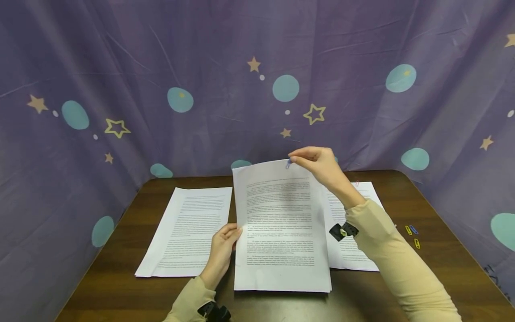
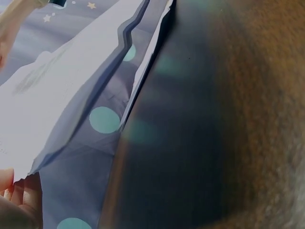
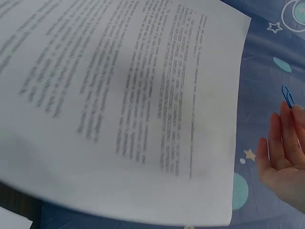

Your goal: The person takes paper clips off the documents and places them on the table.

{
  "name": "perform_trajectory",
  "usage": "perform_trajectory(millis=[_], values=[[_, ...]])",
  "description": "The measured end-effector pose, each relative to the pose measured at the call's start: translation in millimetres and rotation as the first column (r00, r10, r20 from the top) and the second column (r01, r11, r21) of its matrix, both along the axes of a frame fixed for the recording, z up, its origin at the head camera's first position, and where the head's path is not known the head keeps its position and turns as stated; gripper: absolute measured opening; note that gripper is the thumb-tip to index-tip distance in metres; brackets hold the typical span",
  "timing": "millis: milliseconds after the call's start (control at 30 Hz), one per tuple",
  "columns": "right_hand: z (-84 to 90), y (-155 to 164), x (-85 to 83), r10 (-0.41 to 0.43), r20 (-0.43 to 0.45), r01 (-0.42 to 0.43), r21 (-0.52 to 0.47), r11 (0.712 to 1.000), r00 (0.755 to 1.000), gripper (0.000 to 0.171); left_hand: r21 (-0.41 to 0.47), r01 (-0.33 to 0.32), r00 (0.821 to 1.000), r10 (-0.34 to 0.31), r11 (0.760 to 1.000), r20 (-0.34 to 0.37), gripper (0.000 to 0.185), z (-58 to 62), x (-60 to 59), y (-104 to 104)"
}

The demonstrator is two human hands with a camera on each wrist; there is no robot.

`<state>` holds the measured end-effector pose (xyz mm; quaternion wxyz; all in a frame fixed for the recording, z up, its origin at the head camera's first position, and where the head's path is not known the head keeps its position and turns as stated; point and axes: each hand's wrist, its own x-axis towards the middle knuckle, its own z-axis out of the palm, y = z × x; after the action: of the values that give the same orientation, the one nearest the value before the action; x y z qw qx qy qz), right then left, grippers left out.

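Two hands are engaged with a printed paper stack [image 1: 281, 228] stood on a dark wooden table [image 1: 442, 268]: the left hand [image 1: 221, 252] grips its left edge to steady it, while the right hand [image 1: 322, 167] pinches a blue paper clip [image 1: 288, 164] at the top edge. Other printed sheets [image 1: 189, 230] are laid flat alongside, before a purple star-patterned curtain [image 1: 161, 67].

We are seeing a flat stack of printed sheets [image 1: 187, 230] lying on the dark wooden table [image 1: 442, 268], just left of the grip on the left edge of what is held. Another printed stack [image 1: 354, 250] is lying right of that grip, and three loose paper clips [image 1: 413, 235] are sitting farther right. A purple cloth with stars and teal dots [image 1: 161, 67] is hanging behind.
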<state>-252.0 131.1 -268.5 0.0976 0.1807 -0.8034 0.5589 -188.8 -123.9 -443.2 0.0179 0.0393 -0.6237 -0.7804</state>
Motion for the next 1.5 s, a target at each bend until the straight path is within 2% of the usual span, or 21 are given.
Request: perform_trajectory(millis=[200,433,533,700,733,967,1000,1100,1167,1233,1367,1500], values=[[-8.0,16.0,6.2,-0.033,0.021,0.034,-0.020,0.999,0.999,0.030,-0.011,0.019,0.997,-0.020,1.000,-0.077,0.015,-6.9,-0.4,-4.8],[-20.1,47.0,16.5,-0.077,0.043,0.077,-0.012,0.997,0.996,0.034,-0.020,0.031,0.998,-0.032,0.999,-0.059,0.017,-9.5,-3.1,-7.1],[-25.8,63.2,22.1,-0.115,0.057,0.114,0.016,0.993,0.992,0.034,0.009,0.033,0.994,-0.032,0.999,-0.102,0.017,-11.9,-4.2,-7.9],[-36.4,89.5,30.4,-0.159,0.070,0.156,0.047,0.987,0.985,0.028,0.003,0.001,0.998,-0.001,1.000,-0.056,0.013,-6.4,-1.7,-6.8],[-38.5,94.3,32.1,-0.162,0.071,0.158,0.056,0.986,0.984,0.029,-0.016,-0.021,1.000,0.021,1.000,-0.017,0.014,-1.1,0.0,-5.3],[-52.4,125.6,43.2,-0.218,0.051,0.212,0.104,0.972,0.975,0.030,-0.027,-0.040,0.996,0.042,0.999,0.082,0.017,6.0,-0.4,-4.0],[-54.4,130.1,44.4,-0.228,0.055,0.221,0.110,0.969,0.972,0.031,-0.031,-0.042,0.996,0.044,0.999,0.079,0.017,4.7,-0.7,-3.9],[-60.9,143.5,48.1,-0.263,0.073,0.249,0.159,0.955,0.962,0.033,-0.027,-0.029,0.999,0.029,0.999,0.025,0.015,-11.7,-5.4,-7.0],[-64.2,151.9,51.7,-0.291,0.093,0.267,0.208,0.941,0.952,0.035,-0.015,-0.020,0.999,0.020,1.000,-0.028,0.016,-26.1,-10.3,-10.0],[-66.6,159.9,55.4,-0.316,0.110,0.281,0.254,0.926,0.942,0.038,0.001,-0.016,0.999,0.016,1.000,-0.045,0.019,-39.2,-15.6,-12.9],[-70.8,173.2,62.7,-0.355,0.150,0.294,0.321,0.900,0.923,0.042,0.019,-0.048,0.999,0.048,0.999,-0.003,0.028,-48.0,-21.6,-14.0],[-76.0,184.2,69.5,-0.355,0.148,0.286,0.351,0.891,0.923,0.038,0.035,-0.062,0.998,0.061,0.997,0.033,0.032,-52.1,-25.1,-14.7]])
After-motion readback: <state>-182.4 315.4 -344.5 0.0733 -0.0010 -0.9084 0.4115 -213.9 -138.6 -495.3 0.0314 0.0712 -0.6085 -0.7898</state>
